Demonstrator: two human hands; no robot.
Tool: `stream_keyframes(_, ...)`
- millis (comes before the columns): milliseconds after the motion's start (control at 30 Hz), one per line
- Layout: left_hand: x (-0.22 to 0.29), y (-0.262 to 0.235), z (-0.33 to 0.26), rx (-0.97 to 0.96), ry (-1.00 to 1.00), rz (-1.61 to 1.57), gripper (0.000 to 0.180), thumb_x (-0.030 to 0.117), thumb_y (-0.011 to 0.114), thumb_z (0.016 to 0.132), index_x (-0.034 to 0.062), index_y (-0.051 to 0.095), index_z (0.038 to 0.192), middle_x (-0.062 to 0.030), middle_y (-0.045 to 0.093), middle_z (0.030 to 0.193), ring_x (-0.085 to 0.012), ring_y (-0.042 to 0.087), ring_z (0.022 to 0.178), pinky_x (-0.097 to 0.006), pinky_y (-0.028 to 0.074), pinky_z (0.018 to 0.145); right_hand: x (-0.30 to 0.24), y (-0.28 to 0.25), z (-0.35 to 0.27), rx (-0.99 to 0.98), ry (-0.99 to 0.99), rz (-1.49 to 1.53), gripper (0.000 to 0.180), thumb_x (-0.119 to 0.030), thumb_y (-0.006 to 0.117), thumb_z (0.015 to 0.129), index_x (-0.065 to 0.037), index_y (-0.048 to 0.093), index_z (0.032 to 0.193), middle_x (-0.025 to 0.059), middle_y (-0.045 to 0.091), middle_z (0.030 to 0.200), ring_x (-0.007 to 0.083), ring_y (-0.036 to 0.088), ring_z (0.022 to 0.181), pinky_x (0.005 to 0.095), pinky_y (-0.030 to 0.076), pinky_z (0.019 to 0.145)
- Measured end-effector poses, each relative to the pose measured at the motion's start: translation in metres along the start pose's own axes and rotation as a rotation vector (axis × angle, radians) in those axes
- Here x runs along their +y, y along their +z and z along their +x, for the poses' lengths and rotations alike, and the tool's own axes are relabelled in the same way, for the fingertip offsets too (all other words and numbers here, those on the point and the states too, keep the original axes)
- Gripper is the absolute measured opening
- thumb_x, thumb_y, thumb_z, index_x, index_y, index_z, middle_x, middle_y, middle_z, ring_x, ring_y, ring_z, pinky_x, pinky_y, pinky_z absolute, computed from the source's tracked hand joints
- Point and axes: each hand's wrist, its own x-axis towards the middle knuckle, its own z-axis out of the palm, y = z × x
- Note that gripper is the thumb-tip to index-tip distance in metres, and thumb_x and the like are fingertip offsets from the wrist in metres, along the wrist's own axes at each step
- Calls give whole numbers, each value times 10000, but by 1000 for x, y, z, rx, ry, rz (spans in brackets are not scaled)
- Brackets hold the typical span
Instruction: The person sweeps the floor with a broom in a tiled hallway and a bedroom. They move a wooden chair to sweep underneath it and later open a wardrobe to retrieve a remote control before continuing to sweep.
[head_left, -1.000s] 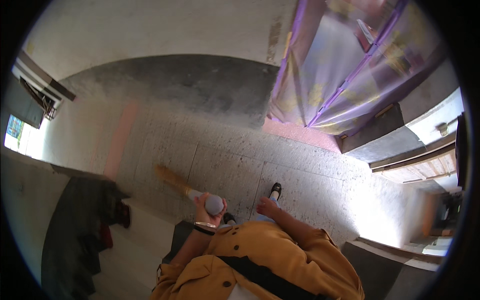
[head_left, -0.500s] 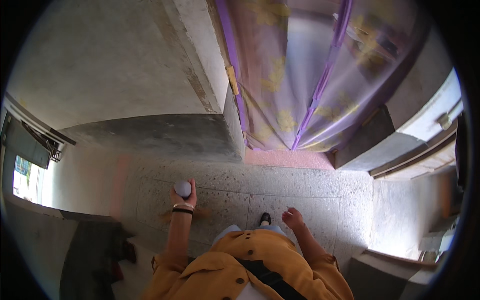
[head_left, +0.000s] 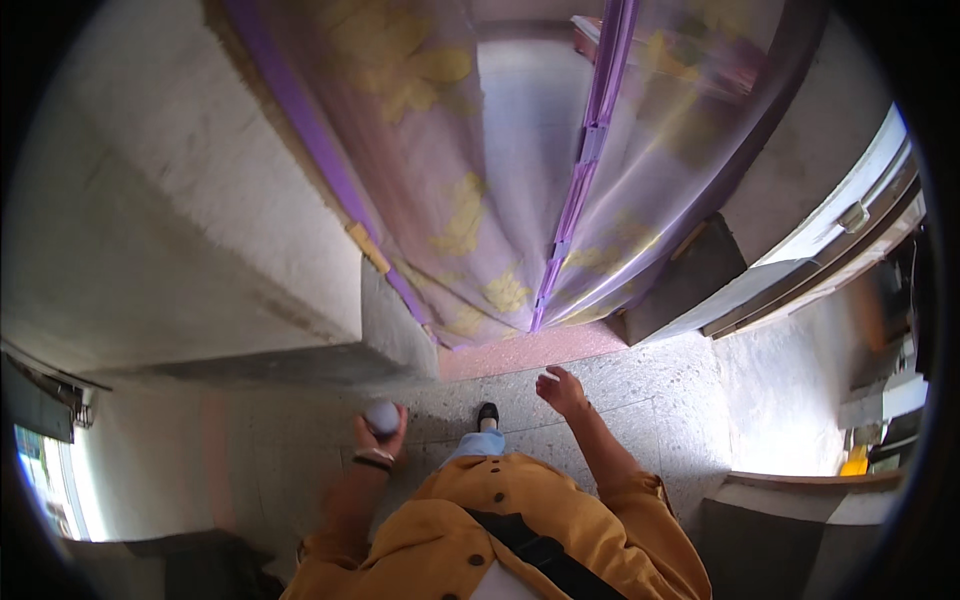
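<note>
My left hand (head_left: 380,428) is closed around a small round grey-white object (head_left: 381,415), held at waist height over the speckled floor; a dark bracelet circles that wrist. My right hand (head_left: 560,391) reaches forward with loose fingers and holds nothing. It is nearest the hem of a sheer purple curtain with yellow flowers (head_left: 520,180) that hangs across a doorway just ahead. Both arms wear mustard-yellow sleeves. One dark shoe (head_left: 487,412) shows between my hands.
A white wall corner (head_left: 250,260) juts out on the left of the doorway. A pink threshold strip (head_left: 530,350) lies under the curtain. An open door leaf with a metal latch (head_left: 850,215) stands at the right, with a low grey ledge (head_left: 800,500) below it.
The view has swung toward the curtained doorway, which now looms closer. My left hand keeps its round object and has dropped lower; the wooden stick seen earlier is out of sight.
</note>
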Motion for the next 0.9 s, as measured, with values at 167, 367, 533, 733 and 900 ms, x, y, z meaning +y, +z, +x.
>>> stream_keyframes(167, -25, 19, 19, 121, -79, 217, 289, 293, 564, 731, 37, 521, 859, -105, 554, 834, -276, 543, 775, -417, 515, 690, -81, 82, 17, -10, -357, -366, 400, -225, 537, 795, -39, 433, 1134, 117, 544, 822, 225, 565, 692, 344, 496, 591)
stream_keyframes(367, -10, 49, 53, 245, -104, 214, 296, 333, 588, 722, 68, 530, 841, -85, 553, 814, -251, 541, 759, -400, 516, 671, -170, 140, 62, 12, -820, -764, 394, -193, 547, 769, -17, 463, 1111, 81, 559, 812, 150, 545, 680, 280, 473, 558)
stream_keyframes(533, -38, 65, 58, 327, -61, 278, 275, 333, 586, 695, 85, 529, 798, -67, 539, 786, -243, 528, 752, -385, 513, 658, -243, 166, 100, -49, -1056, -1050, 304, -228, 571, 719, 15, 560, 902, 119, 595, 758, 191, 570, 684, 310, 463, 639)
stream_keyframes(733, -82, 82, 75, 415, -14, 438, 293, 368, 578, 634, 130, 525, 796, -65, 512, 792, -237, 514, 742, -366, 507, 596, -315, 212, 141, -203, -990, -1278, 186, -183, 580, 693, -10, 603, 757, 151, 604, 733, 243, 594, 672, 330, 466, 622)
stream_keyframes(900, -134, 95, 114, 432, -74, 483, 314, 411, 558, 681, 141, 522, 836, -72, 525, 804, -239, 516, 739, -366, 499, 591, -385, 229, 194, -511, -1003, -1367, 189, -128, 548, 735, 28, 595, 830, 160, 593, 787, 211, 576, 716, 310, 450, 626)
